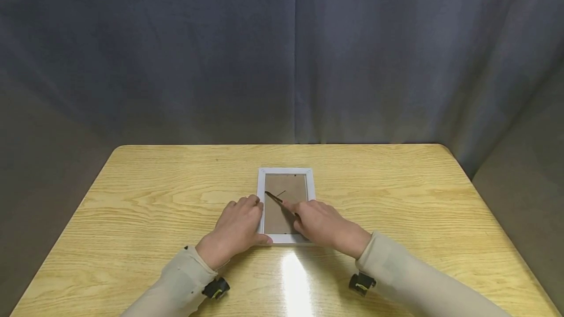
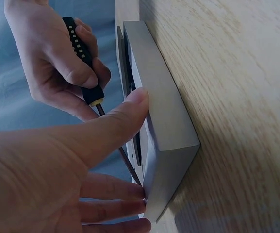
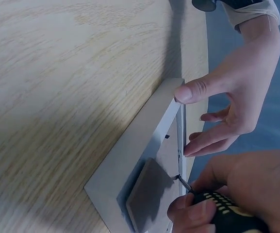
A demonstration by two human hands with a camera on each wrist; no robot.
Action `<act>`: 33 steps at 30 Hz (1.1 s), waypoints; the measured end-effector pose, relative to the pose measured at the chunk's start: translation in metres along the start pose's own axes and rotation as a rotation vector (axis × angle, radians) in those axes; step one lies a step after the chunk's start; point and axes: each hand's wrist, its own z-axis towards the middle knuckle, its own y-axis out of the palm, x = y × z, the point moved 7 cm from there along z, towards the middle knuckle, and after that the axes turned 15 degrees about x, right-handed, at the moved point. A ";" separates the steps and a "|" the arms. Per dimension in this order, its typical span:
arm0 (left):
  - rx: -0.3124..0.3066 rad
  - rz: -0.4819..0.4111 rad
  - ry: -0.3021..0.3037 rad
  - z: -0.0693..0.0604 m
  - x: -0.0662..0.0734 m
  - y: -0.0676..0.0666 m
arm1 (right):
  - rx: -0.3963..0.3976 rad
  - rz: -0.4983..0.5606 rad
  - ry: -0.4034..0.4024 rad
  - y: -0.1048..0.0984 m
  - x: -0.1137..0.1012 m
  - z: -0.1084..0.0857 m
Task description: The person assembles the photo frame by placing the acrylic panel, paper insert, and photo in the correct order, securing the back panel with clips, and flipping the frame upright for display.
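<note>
A white picture frame (image 1: 286, 239) lies back side up on the table, its brown backing board (image 1: 275, 216) showing. My left hand (image 1: 238, 226) rests on the frame's left side, thumb on the near left corner. In my right hand (image 1: 323, 224) is a screwdriver with a black and yellow handle (image 3: 227, 213), gripped by curled fingers. The thin shaft (image 2: 125, 162) slants across the board, and its tip meets the inner edge of the left side, close to my left fingers. In the right wrist view a flap (image 3: 152, 194) stands raised off the backing.
The wooden table (image 1: 154, 199) spreads around the frame, with a grey-blue curtain (image 1: 211, 62) behind its far edge and at both sides. Small black devices (image 1: 216, 288) are strapped under both sleeves.
</note>
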 end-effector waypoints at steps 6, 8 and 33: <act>-0.007 0.000 -0.001 0.000 0.000 0.001 | -0.014 0.013 0.019 0.001 0.003 0.000; -0.008 -0.002 0.001 -0.001 0.000 0.001 | -0.024 0.021 0.026 0.002 0.004 -0.001; -0.018 -0.002 -0.004 0.000 -0.001 0.002 | 0.028 0.028 0.042 -0.032 0.024 -0.006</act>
